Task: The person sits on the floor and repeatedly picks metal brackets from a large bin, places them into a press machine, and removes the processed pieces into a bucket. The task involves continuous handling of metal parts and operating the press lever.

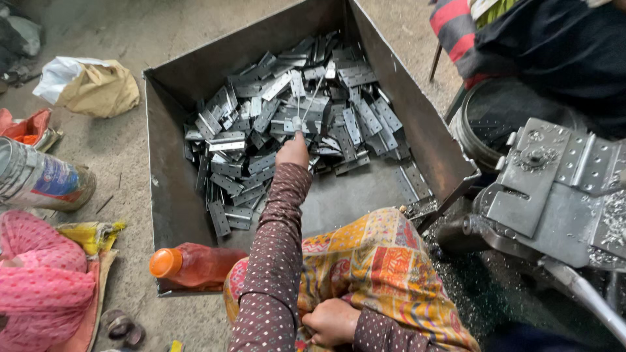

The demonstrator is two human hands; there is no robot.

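**Reaching into a bin of hinge plates**

A person seated on the floor stretches the left hand (pixel 293 151) into a large open-fronted steel bin (pixel 171 169), where a heap of flat, punched metal hinge plates (pixel 287 117) lies jumbled against the back wall. The fingers are curled closed around a thin metal rod (pixel 305 107), whose far end pokes up over the pile; the hand rests at the near edge of the heap, touching the nearest plates. The right hand (pixel 331 321) sits low in the lap, loosely closed against the patterned yellow-orange cloth (pixel 385 267) over the knees; whether it grips anything cannot be told.

An orange-capped plastic bottle (pixel 195 264) lies on its side just outside the bin's near corner. To the right stands a grey press machine (pixel 554 189), metal shavings scattered about its base, with a round metal drum (pixel 495 120) behind it.

A good pick here would likely mean working the rod tip into plates lying loose on top rather than those wedged beneath, and drawing them toward the bare bin floor near the knee. The plate edges look sharp, so keeping the fingers back on the rod seems wise.
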